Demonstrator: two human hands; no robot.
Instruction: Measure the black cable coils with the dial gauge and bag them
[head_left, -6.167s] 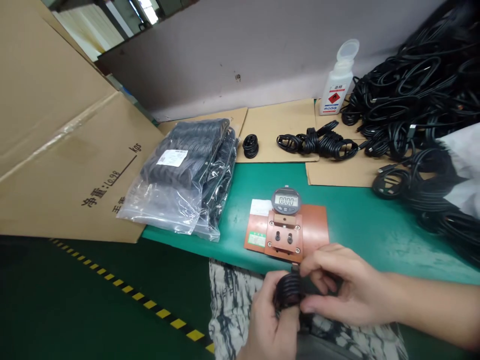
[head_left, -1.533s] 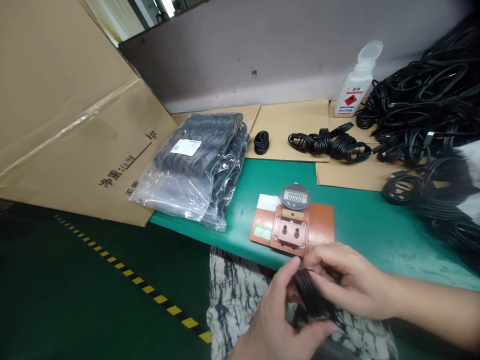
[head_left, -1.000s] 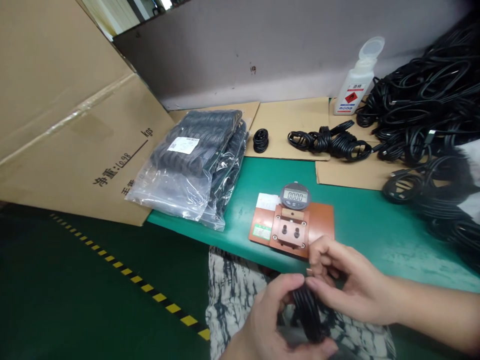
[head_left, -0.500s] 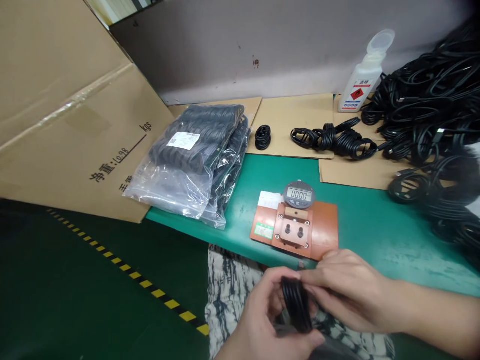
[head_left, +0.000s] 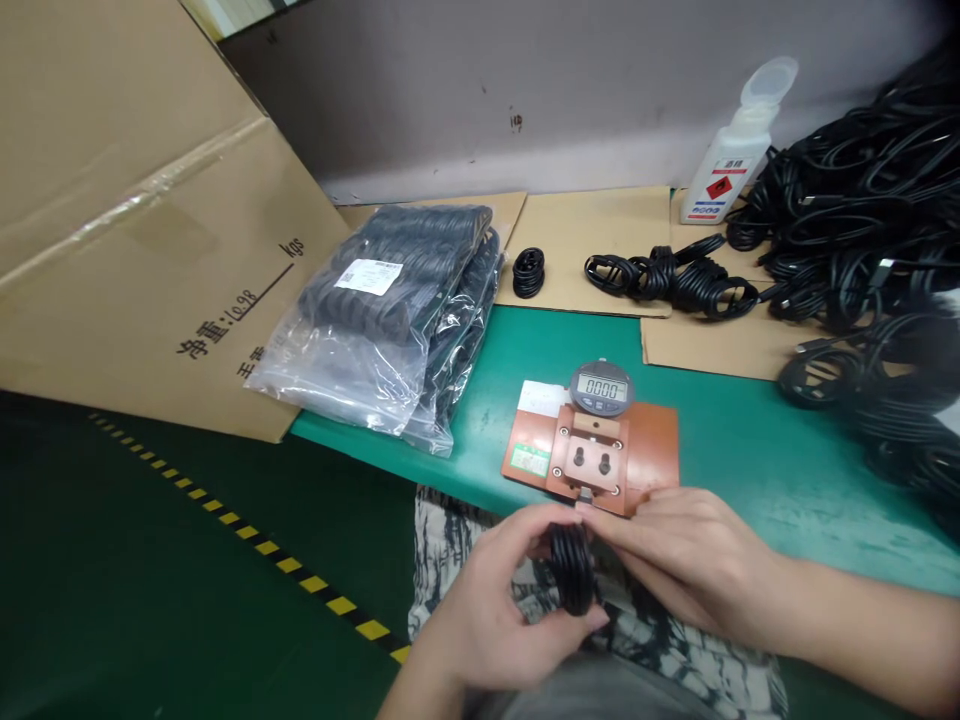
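Observation:
Between the thumb and fingers of my left hand [head_left: 502, 595] is a black coiled cable [head_left: 571, 568], held on edge above my lap. My right hand [head_left: 694, 555] pinches the cable's plug end [head_left: 585, 496], whose metal tip is at the front edge of a brown gauge fixture [head_left: 649, 450]. Whether the tip is inside the fixture I cannot tell. A round digital gauge [head_left: 601, 388] reading zeros sits at the back of the fixture. My right fingertips partly hide the plug.
Bagged cable coils [head_left: 390, 310] lie left on the green table [head_left: 480, 375], beside a large cardboard box [head_left: 150, 220]. Behind are a single coil [head_left: 529, 273], bundled cables [head_left: 675, 280] and an uncapped-looking white bottle [head_left: 724, 175]. A tangled cable pile [head_left: 862, 200] fills the right.
Both hands have moved forward and slightly left with the coiled cable. The plug tip has come up to the fixture's front edge. The gauge still shows zeros.

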